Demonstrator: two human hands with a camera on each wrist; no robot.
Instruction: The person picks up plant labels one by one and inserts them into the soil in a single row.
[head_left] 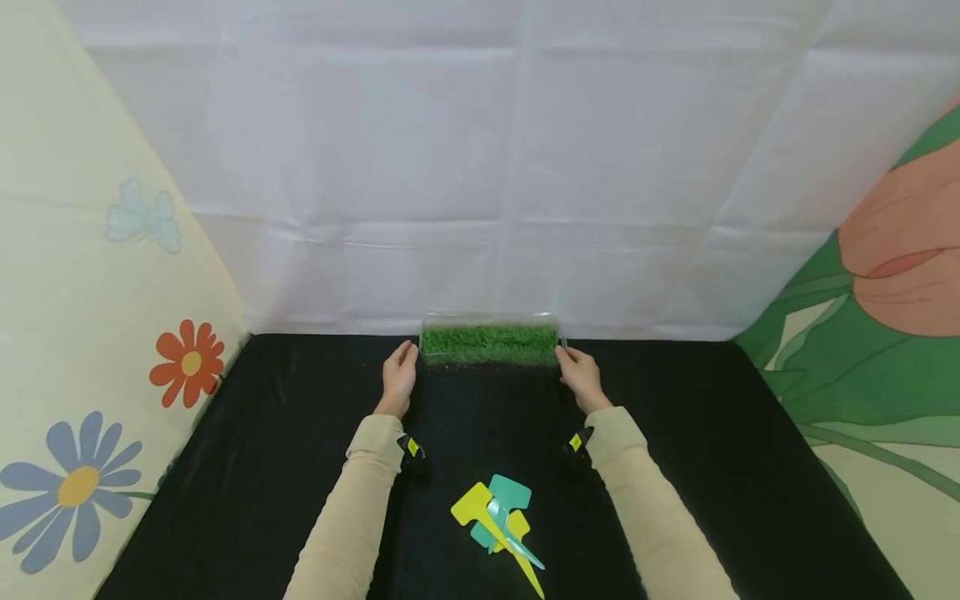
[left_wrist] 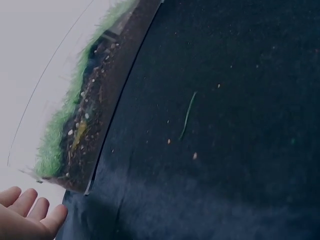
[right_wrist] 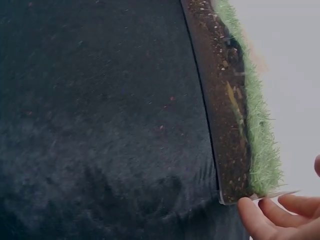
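Note:
A clear plastic box [head_left: 491,363] stands at the back of the black cloth, holding green grass [head_left: 491,340]. Dark soil [left_wrist: 95,107] with pale bits shows through its wall in the left wrist view. My left hand [head_left: 399,377] is beside the box's left end; a small gap separates its loosely bent fingers [left_wrist: 37,205] from the corner in the left wrist view. At the opposite end, fingertips of my right hand [head_left: 582,377] touch the lower corner, seen with fingers [right_wrist: 252,212] extended in the right wrist view. Neither hand is wrapped around the box.
Yellow plant labels [head_left: 474,502] and teal plant labels [head_left: 512,492] lie in an overlapping pile on the black cloth [head_left: 315,417], between the forearms. A loose grass blade [left_wrist: 188,115] and small crumbs lie before the box. A white sheet [head_left: 390,167] hangs behind it.

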